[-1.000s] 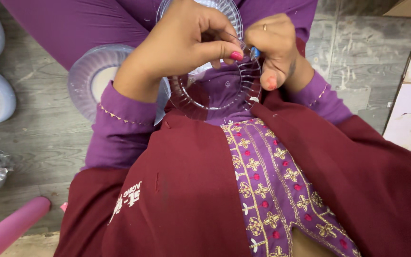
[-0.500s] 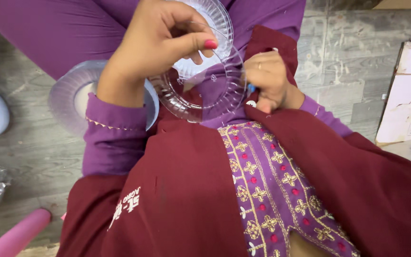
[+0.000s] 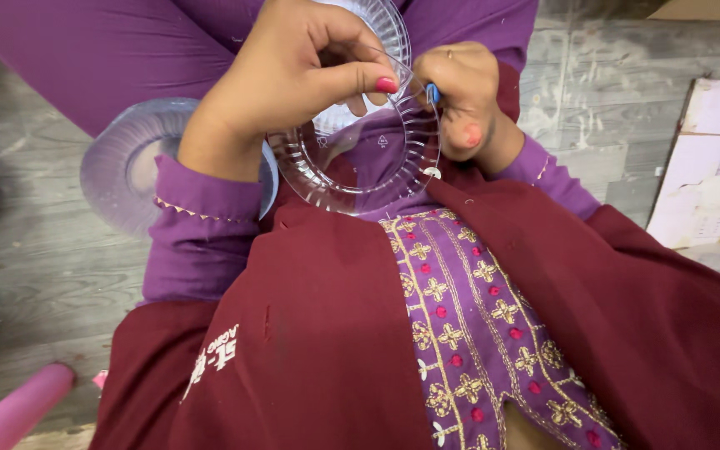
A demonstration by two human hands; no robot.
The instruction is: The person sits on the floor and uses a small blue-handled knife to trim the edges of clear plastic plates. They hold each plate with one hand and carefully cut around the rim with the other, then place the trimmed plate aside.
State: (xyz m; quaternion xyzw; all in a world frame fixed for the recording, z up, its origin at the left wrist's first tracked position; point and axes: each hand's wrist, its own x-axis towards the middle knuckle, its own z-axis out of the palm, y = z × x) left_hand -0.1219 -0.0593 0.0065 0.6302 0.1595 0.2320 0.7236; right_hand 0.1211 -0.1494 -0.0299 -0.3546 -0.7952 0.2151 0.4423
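Seen from the head camera, the left hand (image 3: 293, 79) sits in the upper middle of the frame, fingers pinched on the rim of a clear plastic plate (image 3: 360, 154) held tilted over the lap. Just right of it, the right hand (image 3: 464, 96) is curled tight around a small blue tool (image 3: 432, 92) whose tip meets the plate's edge. A stack of plates (image 3: 127, 162) rests on the wooden floor (image 3: 35, 267) at left, a pink roll (image 3: 14, 412) at lower left, and cardboard (image 3: 710, 167) at right.

Soft, even light, faint shadows, mostly sharp, with slight stretching toward the edges.
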